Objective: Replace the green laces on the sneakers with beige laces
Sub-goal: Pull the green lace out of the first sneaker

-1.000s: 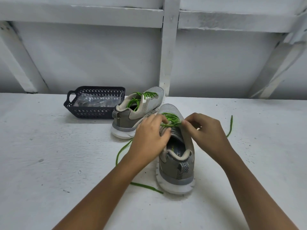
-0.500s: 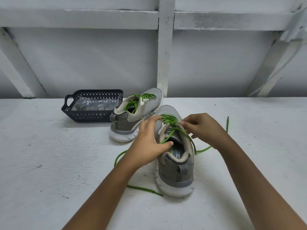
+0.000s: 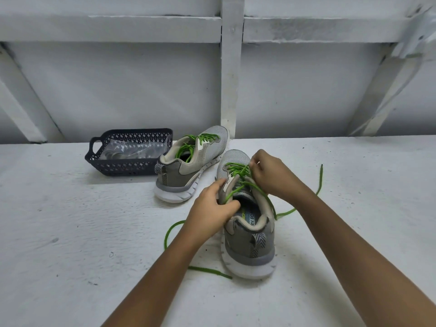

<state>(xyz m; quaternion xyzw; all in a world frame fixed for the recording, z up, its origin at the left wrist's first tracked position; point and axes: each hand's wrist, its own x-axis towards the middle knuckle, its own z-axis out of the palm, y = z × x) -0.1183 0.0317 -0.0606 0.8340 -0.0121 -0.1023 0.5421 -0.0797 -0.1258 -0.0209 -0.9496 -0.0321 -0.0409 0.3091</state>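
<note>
We see a dark plastic basket (image 3: 128,166) with little holes all over its sides and a loop handle at its left end. It sits on a white painted table (image 3: 70,232), at the back, close to the wall. The table top looks rough and has small dark specks on it. Inside the basket lies a clear, crinkly plastic bag (image 3: 132,149). We cannot tell what is in the bag. Behind the table is a white wall (image 3: 118,90). A white wooden post (image 3: 232,79) stands straight up on it, a long white beam (image 3: 118,29) runs across the top, and slanted white boards (image 3: 23,102) lean at each side.
</note>
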